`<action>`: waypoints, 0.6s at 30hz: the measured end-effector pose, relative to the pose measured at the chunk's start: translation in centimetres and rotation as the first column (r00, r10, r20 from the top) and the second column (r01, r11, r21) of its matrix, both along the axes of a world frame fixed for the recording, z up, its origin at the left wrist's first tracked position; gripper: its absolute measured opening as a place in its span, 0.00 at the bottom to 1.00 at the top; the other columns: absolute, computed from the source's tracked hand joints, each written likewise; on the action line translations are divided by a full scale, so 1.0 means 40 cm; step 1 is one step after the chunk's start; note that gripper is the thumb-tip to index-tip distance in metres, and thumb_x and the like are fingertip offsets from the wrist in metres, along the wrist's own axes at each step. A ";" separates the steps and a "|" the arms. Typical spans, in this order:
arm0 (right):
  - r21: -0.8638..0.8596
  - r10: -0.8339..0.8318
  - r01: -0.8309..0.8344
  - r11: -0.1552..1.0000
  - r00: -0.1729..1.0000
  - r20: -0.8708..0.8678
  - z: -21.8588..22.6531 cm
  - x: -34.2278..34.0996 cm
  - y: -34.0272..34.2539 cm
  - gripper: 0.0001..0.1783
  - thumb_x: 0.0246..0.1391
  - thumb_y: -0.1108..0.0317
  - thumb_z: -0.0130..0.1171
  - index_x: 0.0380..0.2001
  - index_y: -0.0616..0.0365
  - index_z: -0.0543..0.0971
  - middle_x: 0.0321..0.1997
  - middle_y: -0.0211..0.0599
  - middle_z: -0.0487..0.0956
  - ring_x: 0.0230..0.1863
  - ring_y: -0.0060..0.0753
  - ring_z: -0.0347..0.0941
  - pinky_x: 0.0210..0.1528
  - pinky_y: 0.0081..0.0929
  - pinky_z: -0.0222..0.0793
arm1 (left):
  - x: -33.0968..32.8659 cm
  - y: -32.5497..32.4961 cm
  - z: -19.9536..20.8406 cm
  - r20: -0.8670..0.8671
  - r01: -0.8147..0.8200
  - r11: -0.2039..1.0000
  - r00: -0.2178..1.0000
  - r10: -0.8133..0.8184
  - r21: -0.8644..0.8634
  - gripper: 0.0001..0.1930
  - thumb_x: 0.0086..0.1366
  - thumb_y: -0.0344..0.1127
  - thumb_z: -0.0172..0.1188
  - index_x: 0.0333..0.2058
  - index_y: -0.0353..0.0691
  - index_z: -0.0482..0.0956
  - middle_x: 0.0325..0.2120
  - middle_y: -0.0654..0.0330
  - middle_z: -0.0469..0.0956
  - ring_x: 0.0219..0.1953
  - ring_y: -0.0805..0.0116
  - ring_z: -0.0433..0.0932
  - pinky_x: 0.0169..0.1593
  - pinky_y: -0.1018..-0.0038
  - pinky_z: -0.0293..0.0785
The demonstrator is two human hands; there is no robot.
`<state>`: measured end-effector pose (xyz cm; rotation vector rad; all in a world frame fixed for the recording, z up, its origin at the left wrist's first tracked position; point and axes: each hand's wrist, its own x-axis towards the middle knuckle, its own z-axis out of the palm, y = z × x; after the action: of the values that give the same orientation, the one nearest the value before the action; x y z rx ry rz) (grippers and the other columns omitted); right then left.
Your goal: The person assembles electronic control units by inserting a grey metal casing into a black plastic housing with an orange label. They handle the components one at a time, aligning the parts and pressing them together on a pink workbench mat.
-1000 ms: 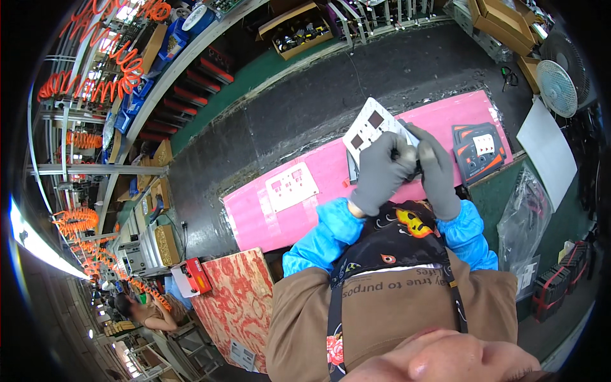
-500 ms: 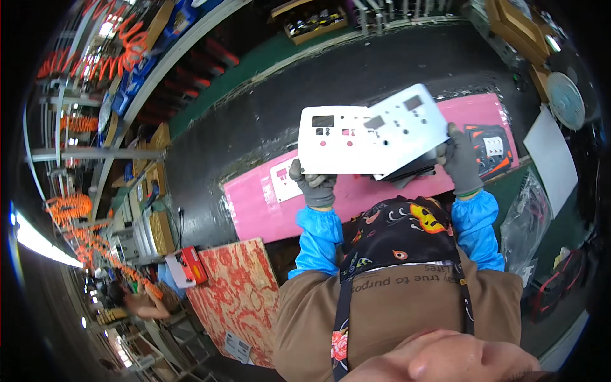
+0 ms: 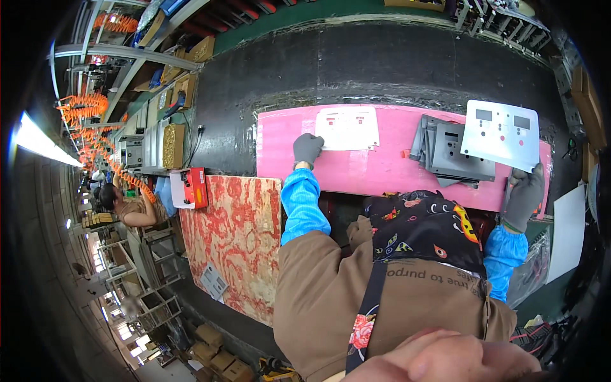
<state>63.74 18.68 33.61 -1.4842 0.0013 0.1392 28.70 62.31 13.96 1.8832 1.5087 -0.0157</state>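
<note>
Clearly the right grip (image 3: 526, 196) is closed on a raised white panel (image 3: 498, 135), gloved fingers at its lower edge near the right end of the worktop (image 3: 267, 79). Over on the other side the left grip (image 3: 308, 150) touches the near-left corner of a flat white panel (image 3: 347, 129) — whether it pinches that corner or merely rests there, I can't tell. So, as things lie, one panel is down on the pink mat (image 3: 394, 176) and one is up in hand, not set down. Between them sits an uneven pile of dark plates (image 3: 453, 167), untouched by either glove. Farther left, beyond the mat, are a red-patterned board (image 3: 235, 239) and a red box (image 3: 195, 188).
</note>
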 end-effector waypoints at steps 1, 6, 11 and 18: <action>0.002 0.046 -0.046 0.999 0.998 0.049 0.005 -0.010 -0.008 0.22 0.73 0.57 0.39 0.47 0.64 0.76 0.22 0.33 0.75 0.17 0.19 0.65 0.21 0.17 0.62 | -0.032 0.019 -0.009 -0.091 0.019 0.999 0.996 -0.017 0.030 0.16 0.54 0.42 0.63 0.34 0.35 0.82 0.27 0.50 0.83 0.30 0.57 0.82 0.39 0.61 0.78; 0.018 -0.052 0.052 0.999 0.998 0.039 0.069 -0.075 0.034 0.23 0.73 0.56 0.40 0.55 0.63 0.75 0.25 0.32 0.76 0.19 0.17 0.67 0.22 0.17 0.65 | 0.114 -0.084 0.187 -0.018 -0.142 0.841 0.984 0.178 0.522 0.28 0.56 0.51 0.69 0.50 0.39 0.76 0.46 0.52 0.77 0.45 0.55 0.80 0.46 0.60 0.75; -0.031 0.115 -0.115 0.993 0.993 0.004 0.044 -0.130 0.143 0.22 0.71 0.57 0.46 0.58 0.59 0.75 0.26 0.32 0.77 0.20 0.15 0.69 0.22 0.16 0.65 | 0.471 -0.408 0.548 0.623 0.025 0.870 0.689 -0.372 0.492 0.14 0.60 0.41 0.68 0.40 0.40 0.79 0.34 0.60 0.76 0.35 0.66 0.76 0.41 0.69 0.74; -0.231 0.261 -0.179 0.956 0.878 0.400 0.026 -0.144 0.164 0.21 0.68 0.60 0.50 0.57 0.61 0.75 0.49 0.43 0.78 0.43 0.35 0.77 0.43 0.30 0.73 | 0.666 -0.580 0.678 0.423 0.409 0.783 0.674 -0.605 0.469 0.19 0.56 0.51 0.68 0.24 0.39 0.80 0.19 0.58 0.74 0.23 0.64 0.76 0.30 0.67 0.72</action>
<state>57.99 25.25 34.65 -1.6762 -0.5275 -0.0058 55.34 39.09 41.07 2.2718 0.5606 0.5254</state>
